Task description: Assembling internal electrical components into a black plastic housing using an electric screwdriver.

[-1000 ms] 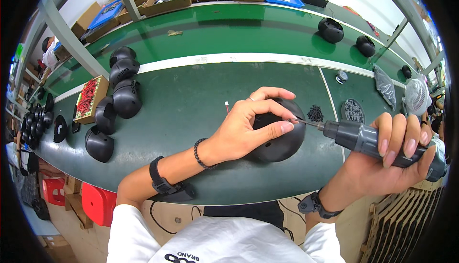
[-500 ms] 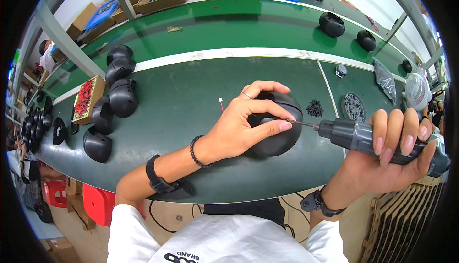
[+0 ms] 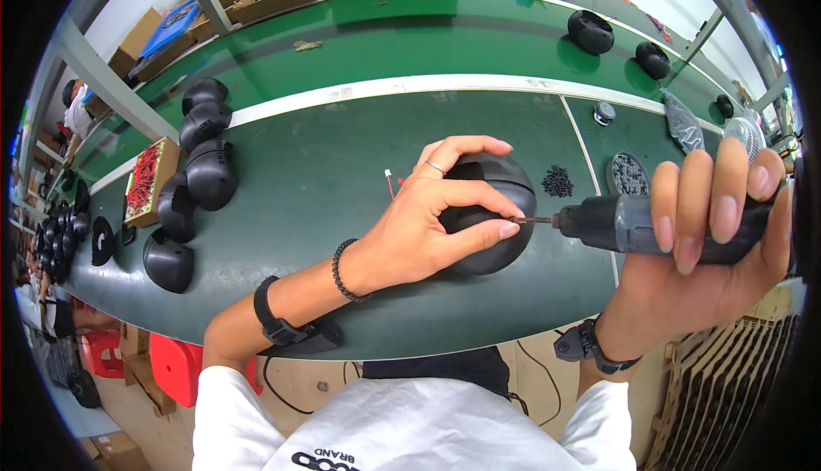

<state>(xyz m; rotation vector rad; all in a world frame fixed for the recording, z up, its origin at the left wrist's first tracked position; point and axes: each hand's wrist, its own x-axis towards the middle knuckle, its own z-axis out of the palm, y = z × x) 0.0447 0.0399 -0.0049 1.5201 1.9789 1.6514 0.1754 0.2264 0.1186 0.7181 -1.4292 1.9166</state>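
Your left hand (image 3: pixel 423 227) is spread over a black dome-shaped shell (image 3: pixel 489 213) and clamps it down on the dark green counter (image 3: pixel 342 154): the thumb presses along the shell's near side, the fingers curl over its top, and a ring shows on one finger. The shell sits near the counter's front edge, directly ahead of your chest. Your right hand (image 3: pixel 714 223) is closed around the grey body of a power screwdriver (image 3: pixel 633 225), four fingers wrapped over the top. You hold the tool roughly level, to the right of the shell, and its thin bit meets the shell's right side just beside your left thumb tip.

Just beyond the shell to the right lies a small heap of black screws (image 3: pixel 558 181), and past that a round grille disc (image 3: pixel 629 172) rests flat on the counter. A short red and white wire piece (image 3: pixel 389 182) lies just left of the shell, close to your left fingers. Well to the left of the shell, a cluster of similar black shells (image 3: pixel 197 171) stands on the counter, with a cardboard box of red parts (image 3: pixel 147 180) beside them. Two more black shells (image 3: pixel 620 43) sit on the lighter green belt far beyond the shell, to the right. You wear a beaded bracelet (image 3: pixel 342 270) on the left wrist.
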